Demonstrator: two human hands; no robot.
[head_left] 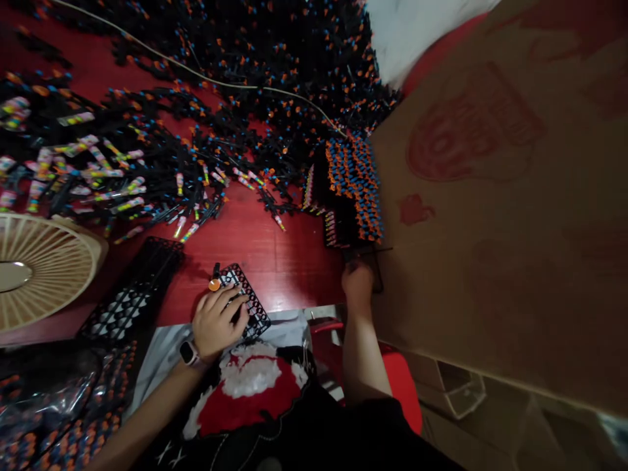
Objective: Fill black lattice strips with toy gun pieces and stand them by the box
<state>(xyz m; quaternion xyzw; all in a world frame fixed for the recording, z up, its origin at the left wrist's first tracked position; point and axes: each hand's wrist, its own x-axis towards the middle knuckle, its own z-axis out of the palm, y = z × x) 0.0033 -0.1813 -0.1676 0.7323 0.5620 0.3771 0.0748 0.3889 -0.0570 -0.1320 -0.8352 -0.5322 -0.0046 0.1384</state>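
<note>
My left hand lies across a black plastic rack with rows of round holes at the table's front edge. Its fingers are spread and the thumb stands apart. A small black piece with an orange round end sticks out past the fingers; how it lies beneath the hand is hidden. My right hand is closed at a dark rack beside the cardboard box, its fingertips partly in shadow. Just beyond it stand racks packed with blue-and-orange-tipped black pieces.
Loose black pieces with orange and blue tips heap over the red table. Brightly labelled tubes lie at left. A fan, another perforated rack and bagged pieces are nearer. The cardboard box borders the right side.
</note>
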